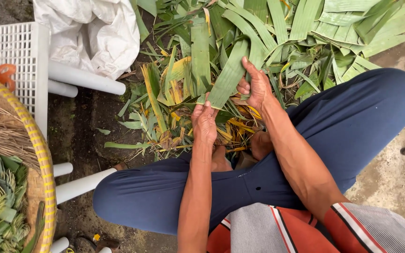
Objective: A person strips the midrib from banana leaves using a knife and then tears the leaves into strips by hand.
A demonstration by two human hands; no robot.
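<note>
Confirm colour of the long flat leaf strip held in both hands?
Green, plain, no yellowing: the long flat leaf strip between left hand and right hand. Head view.

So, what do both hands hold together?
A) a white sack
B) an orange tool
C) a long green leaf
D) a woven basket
C: the left hand pinches the lower end of the long green leaf, while the right hand grips it higher up.

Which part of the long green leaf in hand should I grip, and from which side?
Probably grip the green leaf at its near, cut end, where the left hand pinches it, coming from below. The blade is flat and tapers upward; the right hand steadies one edge.
</note>
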